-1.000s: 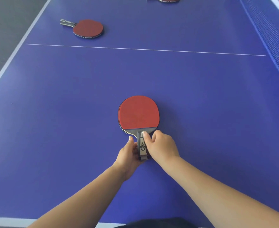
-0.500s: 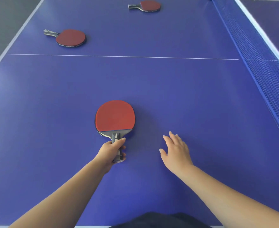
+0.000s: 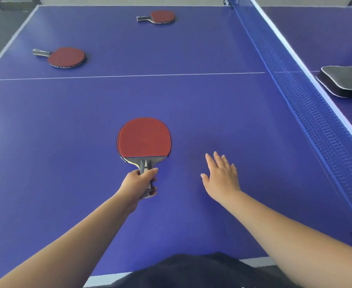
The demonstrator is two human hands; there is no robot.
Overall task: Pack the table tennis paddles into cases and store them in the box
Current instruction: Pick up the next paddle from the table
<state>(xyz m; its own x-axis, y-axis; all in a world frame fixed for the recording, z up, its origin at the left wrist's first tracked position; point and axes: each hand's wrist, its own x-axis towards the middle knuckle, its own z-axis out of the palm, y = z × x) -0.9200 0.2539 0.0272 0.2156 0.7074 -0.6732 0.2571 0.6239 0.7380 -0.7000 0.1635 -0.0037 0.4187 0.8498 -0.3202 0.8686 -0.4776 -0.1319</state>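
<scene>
The right hand (image 3: 222,179) has let go and now hovers flat with straight fingers toward 3 o'clock, maybe going for the black case (image 3: 345,81), while the left hand (image 3: 138,183) grips the paddle (image 3: 143,140) over the near tabletop (image 3: 67,152), handle at 6 o'clock, blade at 12.

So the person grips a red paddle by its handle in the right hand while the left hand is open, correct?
Not quite: the hands are swapped. The head view shows the left hand gripping the red paddle by its handle, while the right hand is open, fingers spread.
</scene>
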